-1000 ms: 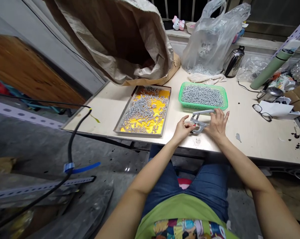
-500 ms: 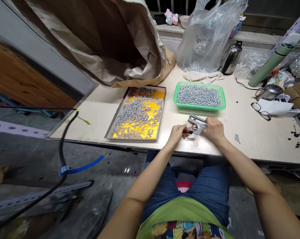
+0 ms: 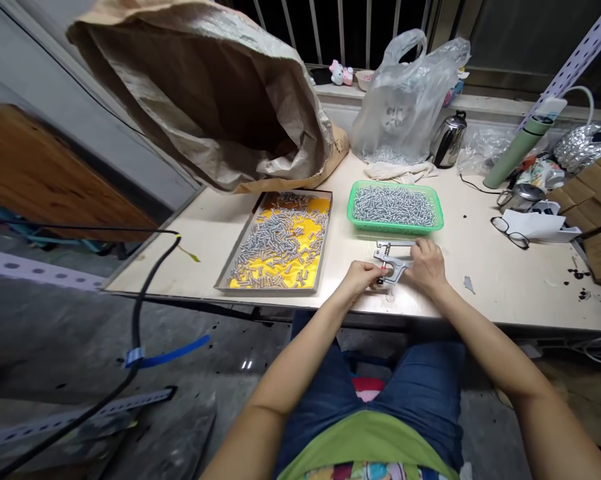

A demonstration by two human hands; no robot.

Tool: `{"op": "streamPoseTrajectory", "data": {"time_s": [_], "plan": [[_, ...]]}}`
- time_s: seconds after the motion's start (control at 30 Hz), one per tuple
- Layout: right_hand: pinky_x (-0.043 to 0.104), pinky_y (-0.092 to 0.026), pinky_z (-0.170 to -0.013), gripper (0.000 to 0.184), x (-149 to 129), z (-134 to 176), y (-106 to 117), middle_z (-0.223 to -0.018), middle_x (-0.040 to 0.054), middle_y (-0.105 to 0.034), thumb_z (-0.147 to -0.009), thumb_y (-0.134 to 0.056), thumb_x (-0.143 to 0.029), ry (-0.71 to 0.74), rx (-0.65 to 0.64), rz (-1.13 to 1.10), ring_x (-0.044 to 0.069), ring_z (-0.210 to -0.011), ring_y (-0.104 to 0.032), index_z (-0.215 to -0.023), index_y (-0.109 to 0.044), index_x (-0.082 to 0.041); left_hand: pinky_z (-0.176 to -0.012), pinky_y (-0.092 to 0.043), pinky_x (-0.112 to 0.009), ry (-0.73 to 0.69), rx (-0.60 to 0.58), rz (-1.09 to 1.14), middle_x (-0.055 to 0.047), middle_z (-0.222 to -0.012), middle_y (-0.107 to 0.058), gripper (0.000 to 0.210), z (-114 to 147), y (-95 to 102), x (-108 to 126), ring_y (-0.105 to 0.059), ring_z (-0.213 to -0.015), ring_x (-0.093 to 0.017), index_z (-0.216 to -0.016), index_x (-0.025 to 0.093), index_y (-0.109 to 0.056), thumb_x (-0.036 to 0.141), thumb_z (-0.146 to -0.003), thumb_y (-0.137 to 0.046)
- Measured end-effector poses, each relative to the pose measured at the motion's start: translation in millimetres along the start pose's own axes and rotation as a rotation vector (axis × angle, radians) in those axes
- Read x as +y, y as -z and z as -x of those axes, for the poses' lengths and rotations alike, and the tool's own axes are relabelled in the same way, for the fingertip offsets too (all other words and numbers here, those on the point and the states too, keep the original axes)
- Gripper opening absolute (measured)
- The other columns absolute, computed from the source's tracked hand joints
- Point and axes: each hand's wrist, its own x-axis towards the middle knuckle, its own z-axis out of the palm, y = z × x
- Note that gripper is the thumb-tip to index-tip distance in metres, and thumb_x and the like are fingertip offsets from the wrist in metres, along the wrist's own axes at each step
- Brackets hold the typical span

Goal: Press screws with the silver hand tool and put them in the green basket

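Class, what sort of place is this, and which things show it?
Probably a small workshop: a shallow tray and a green basket hold many small metal parts, and the right hand grips a metal hand tool over the worktable.

A steel kettle (image 3: 449, 143) stands on the worktop (image 3: 505, 293) at upper right of the frame, near a cloth (image 3: 398, 172) and a green cylinder (image 3: 518, 155). Eyeglasses (image 3: 519, 240) lie beside white paper (image 3: 530, 227), left of brown boxes (image 3: 593, 193). A wooden board (image 3: 55, 173) shows at far left; lower, a blue strap (image 3: 178, 353) juts from a black cable (image 3: 143, 300).
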Motion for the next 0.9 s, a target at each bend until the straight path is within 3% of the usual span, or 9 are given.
{"op": "streamPoseTrajectory", "data": {"time_s": [0.17,0.3,0.5,0.6,0.67,0.73,0.9], "plan": [[0.051,-0.031,-0.103,0.049,4.2,1.6,-11.1,-0.120,0.0212,-0.059,-0.080,-0.053,-0.052,-0.070,0.072,-0.058,0.033,-0.112,-0.048,-0.101,-0.065,-0.009,-0.045,-0.034,-0.022,-0.144,0.167,-0.051,0.001,-0.043,-0.053,0.018,-4.6,-12.3,2.6,-0.045,-0.044,-0.008,-0.045,0.014,-0.061,0.022,-0.058,-0.072],[0.056,-0.026,-0.108,0.049,9.7,1.6,-19.2,-0.129,0.0222,-0.055,-0.078,-0.052,-0.045,-0.218,0.087,-0.094,0.034,-0.120,-0.045,-0.108,-0.063,-0.008,-0.054,-0.038,-0.023,-0.303,0.282,-0.153,0.001,-0.047,-0.056,0.018,-13.6,-19.6,12.3,-0.051,-0.051,-0.011,-0.046,0.016,-0.060,0.017,-0.062,-0.067],[0.062,-0.023,-0.108,0.048,20.2,2.9,-26.4,-0.130,0.0234,-0.052,-0.076,-0.053,-0.042,-0.221,0.033,-0.105,0.037,-0.123,-0.042,-0.108,-0.063,-0.008,-0.073,-0.045,-0.028,-0.469,0.317,-0.232,-0.005,-0.070,-0.067,0.018,-58.5,-41.9,61.4,-0.061,-0.076,-0.019,-0.066,0.014,-0.067,0.028,-0.076,-0.064],[0.064,-0.024,-0.107,0.051,23.5,3.8,-30.7,-0.127,0.0236,-0.053,-0.076,-0.053,-0.047,-0.208,0.041,-0.118,0.037,-0.122,-0.042,-0.107,-0.064,-0.008,-0.085,-0.045,-0.031,-0.497,0.309,-0.262,-0.010,-0.091,-0.069,0.019,-79.0,-44.4,82.6,-0.061,-0.091,-0.022,-0.087,0.012,-0.070,0.024,-0.072,-0.071],[0.065,-0.024,-0.106,0.052,26.1,4.2,-33.2,-0.126,0.0226,-0.054,-0.076,-0.053,-0.051,-0.190,0.067,-0.143,0.037,-0.120,-0.043,-0.105,-0.065,-0.010,-0.089,-0.044,-0.032,-0.529,0.300,-0.302,-0.011,-0.096,-0.069,0.023,-82.1,-30.5,88.8,-0.061,-0.093,-0.022,-0.090,0.012,-0.070,0.022,-0.070,-0.073],[0.064,-0.026,-0.105,0.053,28.4,4.2,-34.7,-0.123,0.0215,-0.056,-0.075,-0.053,-0.057,-0.170,0.078,-0.171,0.037,-0.118,-0.045,-0.101,-0.066,-0.012,-0.089,-0.043,-0.032,-0.530,0.338,-0.399,-0.012,-0.094,-0.068,0.015,-76.5,-1.9,90.1,-0.061,-0.090,-0.022,-0.085,0.012,-0.070,0.019,-0.072,-0.070],[0.059,-0.034,-0.102,0.063,27.0,2.5,-33.1,-0.124,0.0233,-0.055,-0.072,-0.056,-0.065,-0.205,0.021,-0.197,0.038,-0.116,-0.046,-0.099,-0.069,-0.009,-0.088,-0.042,-0.033,-0.328,0.643,-0.780,-0.010,-0.085,-0.066,0.010,-53.8,101.7,89.3,-0.060,-0.087,-0.022,-0.074,0.012,-0.065,0.008,-0.077,-0.056]]}}
